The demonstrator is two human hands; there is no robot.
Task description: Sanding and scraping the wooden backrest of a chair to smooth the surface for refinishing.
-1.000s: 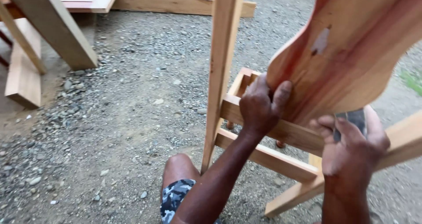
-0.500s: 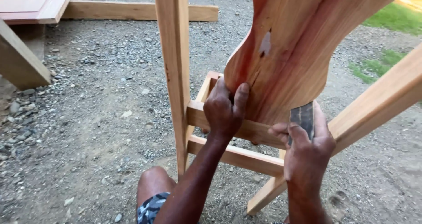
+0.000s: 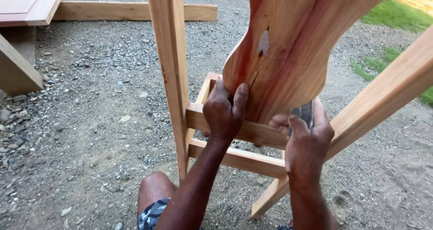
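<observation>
**Presently catalogued: hand-held slab on an open timber frame, with hazards noted**

1. Gravel ground (image 3: 90, 121). Loose stones and grit are spread under everything. A frame leg could be shifted by a push, since nothing is seen pinning it down.

2. Timber frame (image 3: 169, 54). One upright post, slanted side members and two cross rails are shown, standing on the gravel. Racking or tipping is judged possible if sideways force is applied through the slab.

3. Curved wooden slab (image 3: 288, 49). A waisted reddish board is stood on end, its lower edge resting on the upper cross rail (image 3: 252, 131). A pale filled patch and a dark crack line are seen near its narrow part; splitting along that line is judged a risk under hard pressure. No clamp is visible, so a slip off the rail is possible.

4. Left hand (image 3: 224, 112). It is closed around the slab's lower left edge, thumb up against the face. Pinching between slab and rail is possible.

5. Right hand (image 3: 306, 139). It is wrapped around a small dark-grey flat piece (image 3: 303, 113), pressed at the slab's bottom edge; its kind cannot be told. A slip could carry knuckles onto the rail.

6. Bare knee (image 3: 153, 191). It is placed just below the lower rail, in the line of a falling slab.
</observation>
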